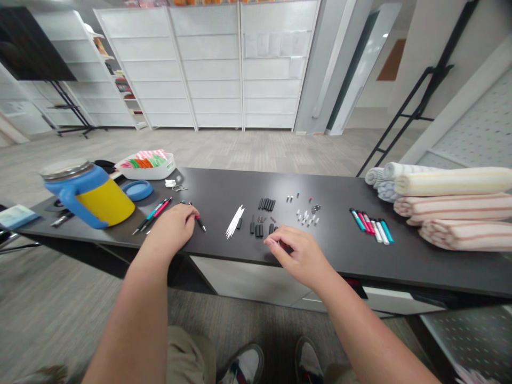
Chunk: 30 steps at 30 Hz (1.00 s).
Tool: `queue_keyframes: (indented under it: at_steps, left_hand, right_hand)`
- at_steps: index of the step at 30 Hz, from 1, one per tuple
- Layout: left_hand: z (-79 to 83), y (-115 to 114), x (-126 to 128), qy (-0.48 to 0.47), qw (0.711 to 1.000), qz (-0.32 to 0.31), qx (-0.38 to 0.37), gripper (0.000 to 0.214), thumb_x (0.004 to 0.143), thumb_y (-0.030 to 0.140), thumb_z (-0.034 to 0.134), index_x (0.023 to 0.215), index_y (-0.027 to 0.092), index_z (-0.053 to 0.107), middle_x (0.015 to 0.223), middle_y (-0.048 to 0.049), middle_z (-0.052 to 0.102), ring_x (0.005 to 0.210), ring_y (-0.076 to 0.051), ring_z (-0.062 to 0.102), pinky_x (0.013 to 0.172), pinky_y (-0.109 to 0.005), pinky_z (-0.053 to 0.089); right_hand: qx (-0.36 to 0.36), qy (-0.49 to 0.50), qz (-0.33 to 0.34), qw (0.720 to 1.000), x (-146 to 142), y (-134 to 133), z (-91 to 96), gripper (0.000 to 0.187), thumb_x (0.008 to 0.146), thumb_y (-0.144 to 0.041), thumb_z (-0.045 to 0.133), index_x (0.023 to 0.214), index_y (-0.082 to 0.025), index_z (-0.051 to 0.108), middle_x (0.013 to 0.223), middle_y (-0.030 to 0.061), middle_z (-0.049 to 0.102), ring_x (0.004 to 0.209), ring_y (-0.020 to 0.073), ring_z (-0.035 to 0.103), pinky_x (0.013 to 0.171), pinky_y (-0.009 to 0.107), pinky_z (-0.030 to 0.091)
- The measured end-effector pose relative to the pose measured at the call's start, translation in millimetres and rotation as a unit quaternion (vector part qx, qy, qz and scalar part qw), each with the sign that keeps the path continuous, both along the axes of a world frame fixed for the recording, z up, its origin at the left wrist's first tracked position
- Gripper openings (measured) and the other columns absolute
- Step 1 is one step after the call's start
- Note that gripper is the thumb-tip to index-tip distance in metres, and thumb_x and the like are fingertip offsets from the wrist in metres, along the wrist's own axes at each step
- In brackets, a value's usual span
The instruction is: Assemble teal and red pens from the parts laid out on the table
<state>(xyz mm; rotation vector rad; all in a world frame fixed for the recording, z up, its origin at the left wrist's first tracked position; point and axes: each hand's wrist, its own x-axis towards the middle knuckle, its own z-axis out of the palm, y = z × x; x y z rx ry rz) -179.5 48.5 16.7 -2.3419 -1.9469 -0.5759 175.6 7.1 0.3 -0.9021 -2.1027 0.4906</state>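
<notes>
My left hand (174, 223) rests palm down at the table's left part. Its curled fingertips close over a black pen (201, 223) with a red band; the grip is partly hidden. Teal and red pens (159, 212) lie left of this hand. My right hand (299, 250) hovers at the front edge with thumb and fingers pinched; what they hold, if anything, is hidden. Beside it are short black rubber grips (259, 230) and small springs (262, 219). Farther back lie black tubes (266, 204), white refills (234, 221) and small clear tips (306, 217).
On the left stand a blue-and-yellow mug (108, 197), a blue lid (138, 190) and a white basket (150, 172) of wrapped packets. Coloured pen barrels (372, 226) lie on the right, before rolled towels (456, 205). The dark table (336, 200) has drawers beneath its front edge.
</notes>
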Motion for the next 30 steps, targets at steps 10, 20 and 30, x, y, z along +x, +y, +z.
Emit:
queue_keyframes:
  at_steps: [10, 20, 30]
  left_hand:
    - [-6.8, -3.8, 42.5, 0.026, 0.991, 0.134, 0.015, 0.029, 0.094, 0.037, 0.055, 0.100, 0.017, 0.075, 0.099, -0.0176, 0.075, 0.096, -0.035, 0.070, 0.086, -0.043, 0.053]
    - [-13.8, -4.9, 42.6, 0.000, 0.982, 0.178, 0.058, 0.022, 0.082, 0.025, 0.062, 0.096, 0.017, 0.078, 0.090, -0.0157, 0.078, 0.081, -0.032, 0.072, 0.077, -0.042, 0.055]
    - [8.6, -10.9, 59.2, 0.025, 0.971, 0.232, -0.055, 0.028, 0.092, 0.024, 0.054, 0.111, 0.019, 0.074, 0.108, -0.0139, 0.078, 0.103, -0.033, 0.073, 0.086, -0.039, 0.055]
  right_hand:
    - [-0.006, -0.004, -0.002, 1.000, -0.6, -0.5, -2.0, 0.023, 0.105, -0.029, 0.056, 0.088, -0.023, 0.069, 0.084, 0.0040, 0.073, 0.077, 0.0188, 0.066, 0.069, 0.032, 0.048]
    - [-0.007, -0.015, 0.000, 1.000, 0.3, -1.0, -1.7, 0.022, 0.105, -0.028, 0.056, 0.088, -0.022, 0.069, 0.085, 0.0042, 0.073, 0.077, 0.0185, 0.065, 0.071, 0.032, 0.048]
    - [-0.006, -0.020, 0.006, 1.000, -2.0, -0.2, -1.4, 0.021, 0.105, -0.027, 0.057, 0.088, -0.022, 0.069, 0.083, 0.0028, 0.071, 0.077, 0.0174, 0.065, 0.073, 0.030, 0.047]
